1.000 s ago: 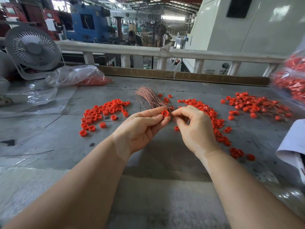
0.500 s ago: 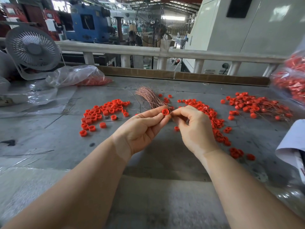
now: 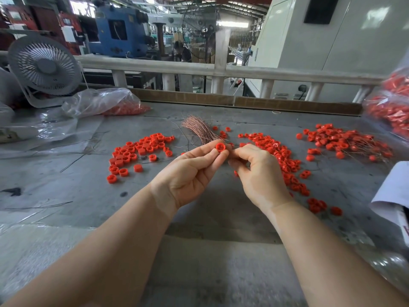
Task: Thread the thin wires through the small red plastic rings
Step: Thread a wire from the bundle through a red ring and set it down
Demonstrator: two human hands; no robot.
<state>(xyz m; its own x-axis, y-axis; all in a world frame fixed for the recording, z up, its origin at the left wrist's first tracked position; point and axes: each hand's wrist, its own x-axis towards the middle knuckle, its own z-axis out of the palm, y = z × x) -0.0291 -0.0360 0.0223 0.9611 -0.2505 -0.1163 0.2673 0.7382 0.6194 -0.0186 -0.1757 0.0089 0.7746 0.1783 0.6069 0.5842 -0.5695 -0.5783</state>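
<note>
My left hand (image 3: 192,171) pinches a small red plastic ring (image 3: 220,147) between thumb and fingertips above the grey table. My right hand (image 3: 259,171) is right beside it, fingers curled and pinched together at the ring; the thin wire between them is too fine to make out. Behind the hands lies a bundle of thin copper wires (image 3: 199,129). Loose red rings lie in a pile at the left (image 3: 137,151) and in a strip at the right (image 3: 285,160). Rings with wires through them lie far right (image 3: 345,142).
A white desk fan (image 3: 44,67) and clear plastic bags of red rings (image 3: 104,103) stand at the back left. Another bag of rings (image 3: 391,109) hangs at the right edge. White paper (image 3: 394,191) lies at the right. A low wooden lip (image 3: 243,100) bounds the table's far side.
Both hands have stayed in nearly the same place, drifting slightly up. The ring stays pinched in my left hand while my right fingers work at it.
</note>
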